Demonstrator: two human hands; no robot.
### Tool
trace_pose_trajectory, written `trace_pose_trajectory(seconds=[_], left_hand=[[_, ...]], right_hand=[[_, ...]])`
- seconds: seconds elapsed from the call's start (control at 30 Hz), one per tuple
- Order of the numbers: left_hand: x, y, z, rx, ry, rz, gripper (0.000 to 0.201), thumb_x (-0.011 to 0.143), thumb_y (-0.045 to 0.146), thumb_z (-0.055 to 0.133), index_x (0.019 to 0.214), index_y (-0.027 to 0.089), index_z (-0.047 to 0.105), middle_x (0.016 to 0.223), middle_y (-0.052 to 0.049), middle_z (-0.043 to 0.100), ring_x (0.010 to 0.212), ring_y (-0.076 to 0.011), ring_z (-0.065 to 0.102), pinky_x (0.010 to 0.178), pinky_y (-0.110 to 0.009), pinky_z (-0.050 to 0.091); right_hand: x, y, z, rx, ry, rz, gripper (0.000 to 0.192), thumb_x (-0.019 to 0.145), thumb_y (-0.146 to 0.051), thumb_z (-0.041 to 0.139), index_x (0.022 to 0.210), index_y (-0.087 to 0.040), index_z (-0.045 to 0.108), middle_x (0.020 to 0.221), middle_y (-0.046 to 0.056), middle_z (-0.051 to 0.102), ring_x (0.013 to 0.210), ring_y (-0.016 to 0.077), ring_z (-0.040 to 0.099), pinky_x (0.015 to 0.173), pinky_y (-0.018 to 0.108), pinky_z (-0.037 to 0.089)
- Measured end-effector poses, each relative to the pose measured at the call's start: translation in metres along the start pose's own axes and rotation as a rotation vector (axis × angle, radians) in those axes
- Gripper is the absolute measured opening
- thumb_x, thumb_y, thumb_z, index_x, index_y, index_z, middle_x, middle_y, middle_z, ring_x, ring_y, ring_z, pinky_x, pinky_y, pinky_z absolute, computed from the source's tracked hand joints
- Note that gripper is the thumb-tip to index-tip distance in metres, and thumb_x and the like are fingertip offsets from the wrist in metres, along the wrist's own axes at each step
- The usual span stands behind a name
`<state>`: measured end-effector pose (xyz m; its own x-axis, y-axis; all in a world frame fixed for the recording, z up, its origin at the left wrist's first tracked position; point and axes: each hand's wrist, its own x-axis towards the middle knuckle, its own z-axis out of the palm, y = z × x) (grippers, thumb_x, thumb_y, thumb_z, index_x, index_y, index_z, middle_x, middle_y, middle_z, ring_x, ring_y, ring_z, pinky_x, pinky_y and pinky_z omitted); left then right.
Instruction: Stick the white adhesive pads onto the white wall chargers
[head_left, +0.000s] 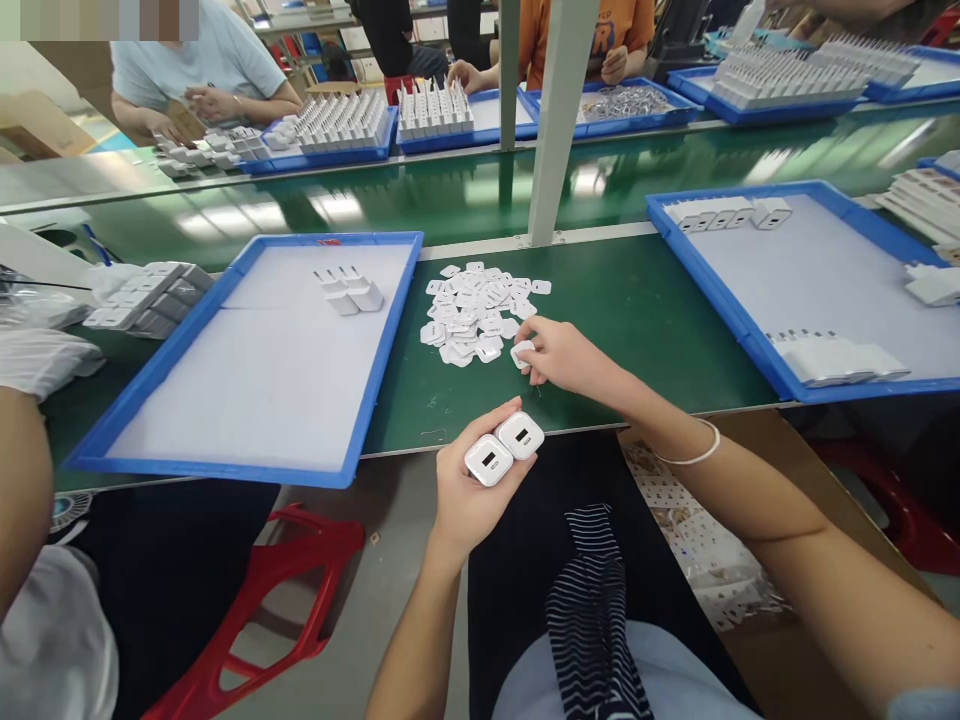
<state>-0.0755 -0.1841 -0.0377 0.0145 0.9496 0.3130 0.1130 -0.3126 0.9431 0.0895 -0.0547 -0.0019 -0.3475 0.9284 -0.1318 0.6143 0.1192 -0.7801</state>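
Two white charger housings [504, 448] sit side by side in my left hand [466, 492], which is closed round them. Their port ends, each with a dark USB slot and a smaller slot, face up toward me. At the near right edge of a pile of small white cover plates [472, 310], my right hand [559, 355] pinches a single white cover plate [522, 353] between thumb and fingers. The pile lies loose on the green tabletop [600, 300]. My left hand is in front of the table's near edge, below the pile.
A blue-rimmed tray [356, 420] at left bears a few chargers with pins up [349, 290]. The right blue-rimmed tray [739, 310] carries several white chargers [832, 360]. A white post [559, 130] rises behind the pile. Co-workers sit across the line and at left, near a red stool [300, 590].
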Motion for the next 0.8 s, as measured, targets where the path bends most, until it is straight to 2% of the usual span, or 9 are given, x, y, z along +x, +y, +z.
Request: trace_pose_trajectory(seconds=[0.07,0.13,0.23,0.3,0.37,0.47,0.57,0.7,0.8], left_hand=[[0.003,0.0,0.002,0.001,0.006,0.036,0.042,0.078,0.019,0.081,0.118,0.021,0.069,0.138,-0.013,0.064,0.126,-0.0287,0.064,0.109,-0.045,0.054],[0.008,0.001,0.007,-0.015,-0.016,0.058,0.041,0.078,0.019,0.081,0.117,0.022,0.069,0.146,-0.013,0.057,0.133,-0.0309,0.059,0.114,-0.049,0.049],[0.014,0.004,0.016,-0.056,-0.079,0.058,0.041,0.078,0.018,0.081,0.116,0.023,0.07,0.146,-0.012,0.057,0.141,-0.0321,0.051,0.116,-0.049,0.047],[0.016,0.005,0.023,-0.08,-0.106,0.043,0.042,0.077,0.018,0.082,0.117,0.023,0.07,0.139,-0.011,0.063,0.138,-0.0307,0.054,0.114,-0.046,0.049],[0.017,0.006,0.03,-0.091,-0.12,0.018,0.043,0.076,0.018,0.082,0.117,0.023,0.07,0.13,-0.01,0.07,0.126,-0.0278,0.064,0.108,-0.043,0.054],[0.018,0.008,0.037,-0.041,-0.092,0.009,0.041,0.075,0.021,0.083,0.115,0.023,0.071,0.119,-0.008,0.074,0.109,-0.0238,0.072,0.1,-0.039,0.059],[0.022,0.01,0.039,0.035,-0.075,0.067,0.041,0.075,0.02,0.083,0.114,0.023,0.071,0.117,-0.007,0.074,0.108,-0.0223,0.071,0.098,-0.037,0.059],[0.026,0.015,0.038,0.093,-0.108,0.141,0.04,0.078,0.019,0.081,0.116,0.023,0.071,0.121,-0.009,0.073,0.113,-0.0234,0.07,0.102,-0.039,0.057],[0.026,0.016,0.038,0.117,-0.107,0.133,0.04,0.079,0.021,0.081,0.117,0.023,0.07,0.122,-0.01,0.073,0.115,-0.0254,0.069,0.102,-0.042,0.057]], right_hand=[[-0.016,0.006,-0.005,0.333,-0.039,0.006,0.007,0.091,-0.022,0.056,0.094,-0.02,0.051,0.078,0.005,0.074,0.068,0.0185,0.071,0.064,0.03,0.054],[-0.033,0.008,-0.005,0.628,-0.049,-0.015,0.017,0.087,-0.032,0.068,0.087,-0.02,0.055,0.08,0.005,0.073,0.077,0.019,0.071,0.069,0.031,0.055],[-0.057,0.009,0.0,0.774,0.068,-0.075,0.024,0.079,-0.038,0.078,0.076,-0.018,0.064,0.084,0.002,0.07,0.083,0.016,0.064,0.077,0.029,0.052],[-0.067,0.01,0.005,0.814,0.18,-0.066,0.023,0.077,-0.037,0.08,0.073,-0.019,0.067,0.079,0.0,0.066,0.074,0.0129,0.058,0.07,0.027,0.049],[-0.073,0.012,0.008,0.837,0.249,-0.036,0.022,0.078,-0.037,0.079,0.074,-0.019,0.068,0.074,-0.001,0.063,0.063,0.011,0.052,0.061,0.027,0.046],[-0.081,0.015,0.007,0.748,0.34,-0.065,0.018,0.081,-0.037,0.076,0.09,-0.022,0.07,0.08,0.0,0.067,0.068,0.0147,0.059,0.063,0.029,0.051],[-0.09,0.017,0.003,0.462,0.46,-0.167,0.023,0.087,-0.03,0.071,0.109,-0.025,0.069,0.091,0.003,0.071,0.082,0.0195,0.067,0.075,0.034,0.056],[-0.098,0.025,-0.008,0.068,0.487,-0.279,0.012,0.095,-0.026,0.06,0.096,-0.023,0.072,0.098,0.007,0.075,0.085,0.0224,0.068,0.078,0.038,0.054],[-0.101,0.031,-0.019,0.079,0.442,-0.238,0.014,0.094,-0.03,0.063,0.085,-0.022,0.071,0.083,0.005,0.073,0.074,0.0209,0.065,0.07,0.035,0.051]])
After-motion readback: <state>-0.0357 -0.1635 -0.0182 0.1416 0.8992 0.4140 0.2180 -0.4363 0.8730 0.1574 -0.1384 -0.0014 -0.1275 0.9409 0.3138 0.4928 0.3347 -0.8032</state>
